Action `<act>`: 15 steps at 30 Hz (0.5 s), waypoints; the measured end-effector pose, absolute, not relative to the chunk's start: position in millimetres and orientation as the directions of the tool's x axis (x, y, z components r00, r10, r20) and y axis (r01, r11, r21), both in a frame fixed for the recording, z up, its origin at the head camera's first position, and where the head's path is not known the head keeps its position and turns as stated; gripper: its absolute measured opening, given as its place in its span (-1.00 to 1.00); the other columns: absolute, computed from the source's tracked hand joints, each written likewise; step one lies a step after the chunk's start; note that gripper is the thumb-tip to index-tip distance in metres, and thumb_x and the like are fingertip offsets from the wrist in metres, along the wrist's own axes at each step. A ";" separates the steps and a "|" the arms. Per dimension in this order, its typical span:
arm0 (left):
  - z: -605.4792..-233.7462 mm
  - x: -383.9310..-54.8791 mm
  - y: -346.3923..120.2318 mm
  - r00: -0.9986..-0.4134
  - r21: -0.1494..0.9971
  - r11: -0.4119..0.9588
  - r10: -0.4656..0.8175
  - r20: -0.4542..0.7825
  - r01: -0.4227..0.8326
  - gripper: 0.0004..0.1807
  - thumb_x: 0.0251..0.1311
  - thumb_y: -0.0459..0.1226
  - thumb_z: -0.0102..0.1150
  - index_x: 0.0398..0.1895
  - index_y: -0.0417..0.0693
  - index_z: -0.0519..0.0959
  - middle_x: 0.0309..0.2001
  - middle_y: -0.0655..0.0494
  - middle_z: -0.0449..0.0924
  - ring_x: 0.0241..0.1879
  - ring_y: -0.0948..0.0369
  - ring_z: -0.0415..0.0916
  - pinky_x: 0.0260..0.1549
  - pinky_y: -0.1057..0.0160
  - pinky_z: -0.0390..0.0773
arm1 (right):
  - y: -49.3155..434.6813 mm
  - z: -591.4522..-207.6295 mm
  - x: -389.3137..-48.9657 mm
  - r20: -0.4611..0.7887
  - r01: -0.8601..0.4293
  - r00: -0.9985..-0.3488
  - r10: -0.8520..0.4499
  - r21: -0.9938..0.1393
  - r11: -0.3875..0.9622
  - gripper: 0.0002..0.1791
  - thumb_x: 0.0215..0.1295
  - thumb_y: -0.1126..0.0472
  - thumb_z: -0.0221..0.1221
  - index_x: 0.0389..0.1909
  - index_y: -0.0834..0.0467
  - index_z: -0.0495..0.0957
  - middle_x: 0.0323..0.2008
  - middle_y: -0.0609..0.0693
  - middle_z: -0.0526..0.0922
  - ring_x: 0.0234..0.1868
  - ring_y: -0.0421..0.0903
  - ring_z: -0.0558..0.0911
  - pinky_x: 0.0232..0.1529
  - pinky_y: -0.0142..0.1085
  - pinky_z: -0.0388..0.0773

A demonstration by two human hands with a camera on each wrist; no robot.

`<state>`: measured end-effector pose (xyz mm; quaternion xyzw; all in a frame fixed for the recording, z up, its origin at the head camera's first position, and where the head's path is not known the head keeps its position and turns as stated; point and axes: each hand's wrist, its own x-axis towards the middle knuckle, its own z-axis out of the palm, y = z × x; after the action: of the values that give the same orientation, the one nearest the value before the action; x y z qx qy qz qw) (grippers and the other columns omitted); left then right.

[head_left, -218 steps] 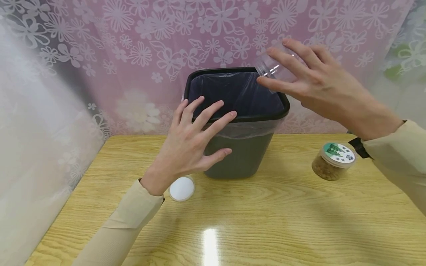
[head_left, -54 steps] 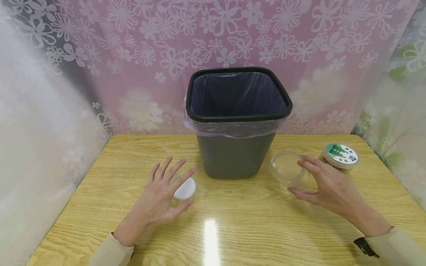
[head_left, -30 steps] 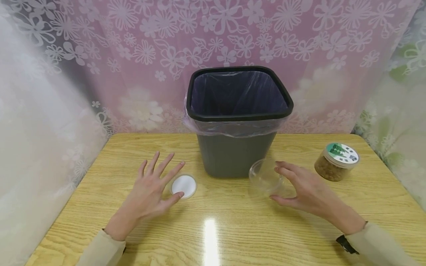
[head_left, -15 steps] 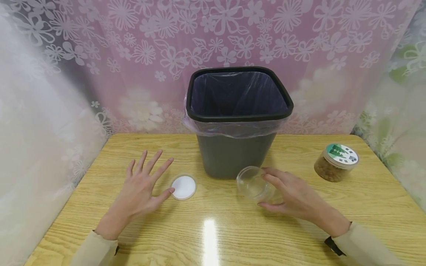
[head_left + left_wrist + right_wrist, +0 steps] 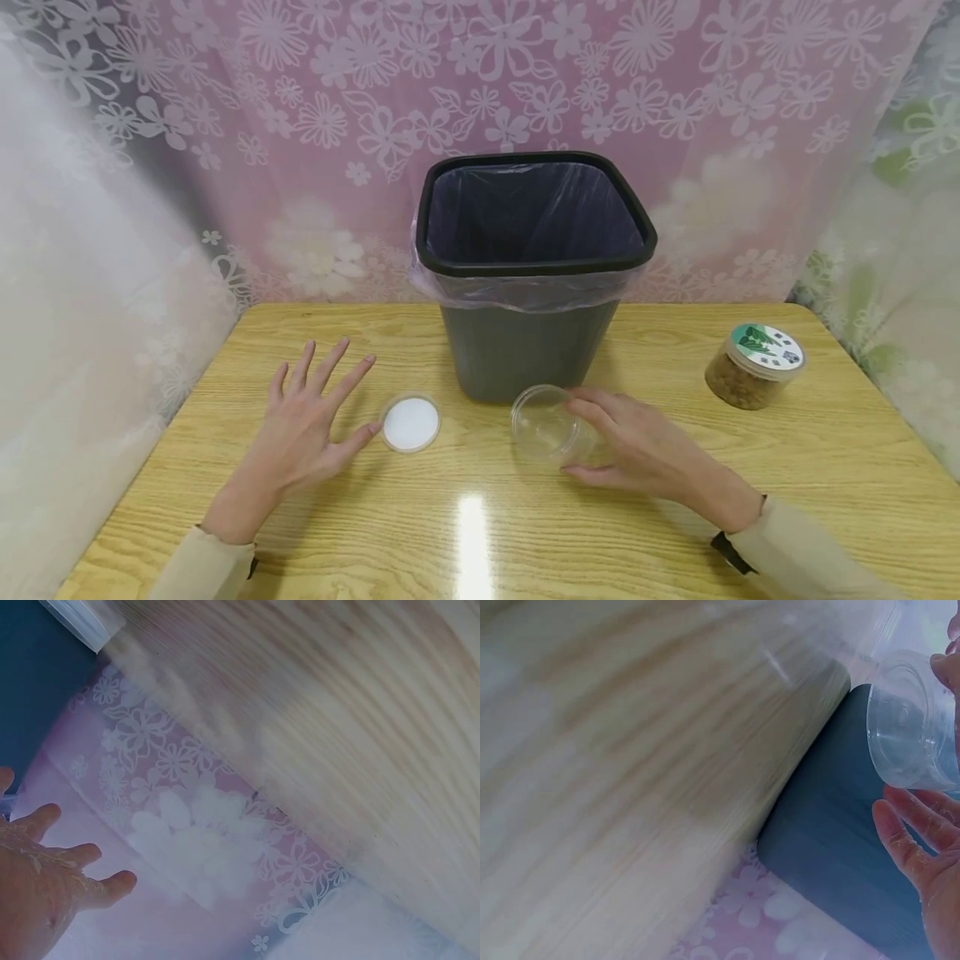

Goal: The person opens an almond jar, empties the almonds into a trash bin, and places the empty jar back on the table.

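My right hand (image 5: 637,450) grips a clear plastic jar (image 5: 542,427) between thumb and fingers, low over the table in front of the bin. The jar is see-through and its open mouth faces left. In the right wrist view the jar (image 5: 904,735) sits between the fingers and thumb, with nothing showing inside it. My left hand (image 5: 296,437) is spread flat with fingers apart and holds nothing. A round white lid (image 5: 411,423) with a clear rim lies on the table, close by the left thumb's tip. The left wrist view catches only part of the left hand (image 5: 52,892).
A grey trash bin (image 5: 528,350) with a black rim and a plastic liner stands at the table's back middle. To the right sits a closed jar (image 5: 742,379) of brown pieces under a green-and-white lid. Floral curtains (image 5: 315,108) hang behind the wooden table (image 5: 600,550).
The clear jar was tilted at the bin's right rim; my right hand has since brought it down and leftward to the bin's front. My left hand has come off the bin and slid left past the lid.
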<state>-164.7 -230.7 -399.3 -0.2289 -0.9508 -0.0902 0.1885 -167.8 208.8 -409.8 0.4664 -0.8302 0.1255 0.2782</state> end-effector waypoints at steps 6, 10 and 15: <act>-399.6 -164.9 -233.5 -0.832 0.081 0.885 0.394 0.390 0.458 -0.10 0.19 0.16 0.25 0.60 0.34 0.18 0.60 -0.12 0.11 0.52 -0.44 0.01 0.24 -0.61 0.11 | 198.1 -408.3 -168.8 0.556 -0.858 -0.420 -0.717 0.013 0.513 -0.26 0.27 -0.28 0.29 0.19 0.22 0.45 0.07 0.13 0.65 -0.11 0.03 0.74 -0.21 -0.11 0.74; -401.1 -165.4 -235.6 -0.841 0.081 0.890 0.389 0.377 0.448 -0.10 0.20 0.17 0.24 0.61 0.35 0.17 0.60 -0.14 0.10 0.52 -0.44 0.01 0.23 -0.62 0.10 | 192.2 -408.5 -169.4 0.519 -0.858 -0.443 -0.731 -0.007 0.514 -0.20 0.14 -0.23 0.41 0.20 0.24 0.43 0.07 0.12 0.64 -0.07 0.00 0.73 -0.18 -0.15 0.75; -401.6 -166.4 -238.9 -0.860 0.089 0.901 0.370 0.352 0.425 -0.10 0.22 0.20 0.22 0.61 0.36 0.15 0.62 -0.12 0.07 0.52 -0.43 -0.01 0.25 -0.62 0.07 | 183.3 -407.5 -169.9 0.496 -0.856 -0.462 -0.736 -0.033 0.516 -0.16 0.06 -0.17 0.47 0.21 0.25 0.41 0.05 0.08 0.63 -0.07 -0.07 0.71 -0.16 -0.22 0.74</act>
<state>-166.4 -238.9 -401.6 -0.2069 -0.9608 -0.0819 0.1656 -169.9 183.3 -407.5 0.4718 -0.8434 0.1400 0.2155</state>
